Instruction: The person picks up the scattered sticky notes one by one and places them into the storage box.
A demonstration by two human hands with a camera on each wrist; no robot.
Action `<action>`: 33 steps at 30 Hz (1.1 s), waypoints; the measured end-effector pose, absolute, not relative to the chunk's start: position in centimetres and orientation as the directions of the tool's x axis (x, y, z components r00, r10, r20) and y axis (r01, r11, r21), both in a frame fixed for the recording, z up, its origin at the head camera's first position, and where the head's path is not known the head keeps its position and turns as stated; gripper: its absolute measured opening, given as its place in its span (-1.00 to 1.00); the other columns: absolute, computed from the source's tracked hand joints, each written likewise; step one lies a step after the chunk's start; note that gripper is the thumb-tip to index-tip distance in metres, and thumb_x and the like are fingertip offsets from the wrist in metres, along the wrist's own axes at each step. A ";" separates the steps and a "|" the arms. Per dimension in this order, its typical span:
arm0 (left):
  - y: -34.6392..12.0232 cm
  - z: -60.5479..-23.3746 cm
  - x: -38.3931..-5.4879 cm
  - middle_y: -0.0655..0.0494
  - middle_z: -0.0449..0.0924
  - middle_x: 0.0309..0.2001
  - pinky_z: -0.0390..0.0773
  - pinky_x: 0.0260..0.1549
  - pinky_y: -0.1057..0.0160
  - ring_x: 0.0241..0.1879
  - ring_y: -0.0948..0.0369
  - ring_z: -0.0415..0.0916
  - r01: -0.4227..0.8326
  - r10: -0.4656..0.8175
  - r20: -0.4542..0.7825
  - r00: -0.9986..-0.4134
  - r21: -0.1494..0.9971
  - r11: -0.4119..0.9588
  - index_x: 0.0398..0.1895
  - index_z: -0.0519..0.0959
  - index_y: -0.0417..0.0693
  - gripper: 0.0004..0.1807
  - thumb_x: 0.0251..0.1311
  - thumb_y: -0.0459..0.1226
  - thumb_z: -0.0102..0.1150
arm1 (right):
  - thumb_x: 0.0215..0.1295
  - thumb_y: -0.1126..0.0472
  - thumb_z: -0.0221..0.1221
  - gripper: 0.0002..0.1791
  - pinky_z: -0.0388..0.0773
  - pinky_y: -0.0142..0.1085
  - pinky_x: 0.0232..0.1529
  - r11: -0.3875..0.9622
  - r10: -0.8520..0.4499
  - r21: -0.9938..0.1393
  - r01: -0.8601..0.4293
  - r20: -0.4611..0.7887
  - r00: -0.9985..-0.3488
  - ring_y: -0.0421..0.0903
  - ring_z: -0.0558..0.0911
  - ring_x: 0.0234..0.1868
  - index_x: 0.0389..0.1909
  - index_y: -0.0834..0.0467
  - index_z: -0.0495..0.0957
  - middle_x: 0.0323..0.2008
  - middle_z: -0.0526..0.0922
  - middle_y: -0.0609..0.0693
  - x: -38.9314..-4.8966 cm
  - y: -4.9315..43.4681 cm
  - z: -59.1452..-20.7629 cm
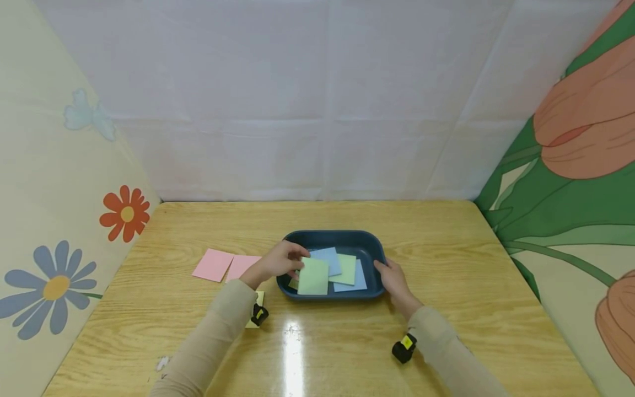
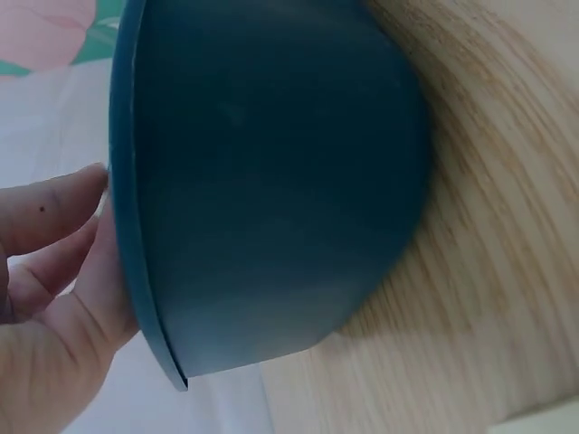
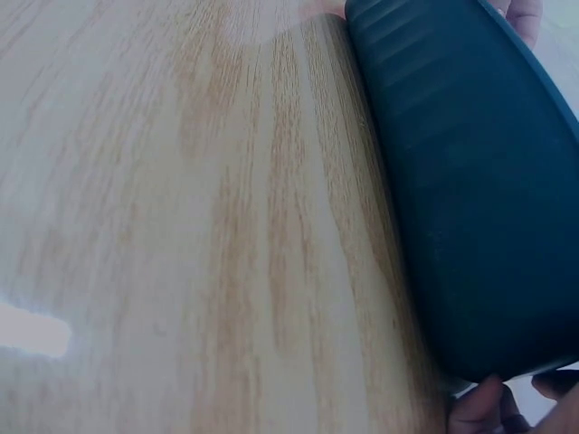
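Note:
A dark blue plastic basin (image 1: 374,251) stands on the wooden table. Over its left end my left hand (image 1: 281,260) pinches a light green square of paper (image 1: 313,277) by its upper left edge. My right hand (image 1: 395,282) grips the basin's right end, thumb over the rim and fingers below. Inside lie a blue square (image 1: 326,258), another green square (image 1: 349,269) and a second blue square (image 1: 358,278), overlapping. In the left wrist view the basin's wall (image 2: 280,199) hides the paper, and my left hand (image 2: 68,298) reaches over the rim.
Two pink squares lie left of the basin, one pink square (image 1: 212,264) in full view and the other pink square (image 1: 242,266) partly behind my left hand. A yellow square (image 1: 252,321) lies under my left forearm. A white cloth (image 1: 322,110) hangs behind the table (image 1: 446,237).

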State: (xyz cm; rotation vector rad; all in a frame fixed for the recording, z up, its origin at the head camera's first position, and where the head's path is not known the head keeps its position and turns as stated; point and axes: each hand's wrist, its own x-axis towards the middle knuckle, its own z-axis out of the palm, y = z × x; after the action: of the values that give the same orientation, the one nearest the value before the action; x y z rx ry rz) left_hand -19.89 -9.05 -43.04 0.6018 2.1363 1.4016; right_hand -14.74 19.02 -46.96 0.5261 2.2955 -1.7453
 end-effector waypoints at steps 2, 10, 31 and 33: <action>-9.1 -43.0 -19.9 -0.18 0.46 -0.35 0.65 -0.45 0.19 -0.47 0.17 0.49 0.110 0.629 -0.161 -0.760 0.923 0.369 0.03 0.39 -0.51 -0.65 0.14 -0.58 -0.06 | 0.41 0.14 -0.24 -0.45 0.12 0.02 0.29 0.234 0.152 -0.886 0.400 -0.373 -0.915 0.16 0.16 0.29 0.34 0.31 0.06 0.29 0.15 0.27 -14.7 19.0 -47.0; -9.6 -43.0 -20.1 -0.25 0.49 -0.09 0.62 -0.28 0.22 -0.12 -0.02 0.49 0.197 0.631 -0.118 -0.767 0.892 0.407 0.09 0.35 -0.50 -0.61 0.15 -0.57 -0.07 | 0.41 0.14 -0.24 -0.45 0.12 0.01 0.29 0.226 0.147 -0.889 0.397 -0.372 -0.917 0.16 0.16 0.29 0.33 0.32 0.06 0.29 0.15 0.27 -14.7 19.1 -47.0; -10.4 -42.3 -20.0 -0.36 0.46 -0.11 0.63 -0.25 0.13 -0.14 -0.22 0.46 0.098 0.610 -0.096 -0.786 0.956 0.277 0.03 0.37 -0.49 -0.65 0.26 -0.38 -0.02 | 0.41 0.14 -0.24 -0.45 0.13 0.01 0.28 0.224 0.144 -0.887 0.404 -0.379 -0.914 0.15 0.18 0.28 0.33 0.32 0.07 0.28 0.17 0.27 -14.8 19.1 -46.9; -10.5 -42.4 -20.0 -0.39 0.45 -0.13 0.62 -0.24 0.07 -0.15 -0.24 0.46 0.082 0.604 -0.099 -0.791 0.961 0.265 -0.01 0.39 -0.52 -0.67 0.25 -0.39 -0.01 | 0.41 0.14 -0.24 -0.45 0.14 0.02 0.28 0.225 0.144 -0.887 0.403 -0.378 -0.914 0.16 0.19 0.27 0.33 0.32 0.08 0.28 0.17 0.27 -14.8 19.1 -46.9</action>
State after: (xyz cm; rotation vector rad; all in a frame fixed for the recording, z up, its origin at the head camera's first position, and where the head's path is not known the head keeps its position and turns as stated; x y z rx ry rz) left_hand -19.97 -10.53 -42.37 0.6198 2.0915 1.5464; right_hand -14.76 19.13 -46.94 0.5191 2.2804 -1.7565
